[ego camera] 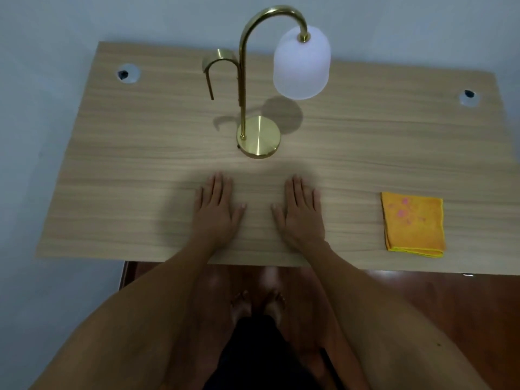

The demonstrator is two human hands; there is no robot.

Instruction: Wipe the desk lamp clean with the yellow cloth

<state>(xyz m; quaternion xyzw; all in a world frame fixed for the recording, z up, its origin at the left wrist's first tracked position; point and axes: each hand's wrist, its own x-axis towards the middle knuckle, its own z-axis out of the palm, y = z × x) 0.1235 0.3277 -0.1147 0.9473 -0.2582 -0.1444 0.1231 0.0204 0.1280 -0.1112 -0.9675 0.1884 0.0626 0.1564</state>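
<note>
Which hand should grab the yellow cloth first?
Probably the right hand. The yellow cloth lies folded on its side of the desk; the left hand lies flat farther away.

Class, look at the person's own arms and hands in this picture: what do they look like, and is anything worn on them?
Both arms are bare to the edge of the picture: no sleeves show. The left hand and the right hand wear no gloves, and no rings, watch or bracelets are visible. The fingernails look short and unpainted. No markings stand out.
</note>
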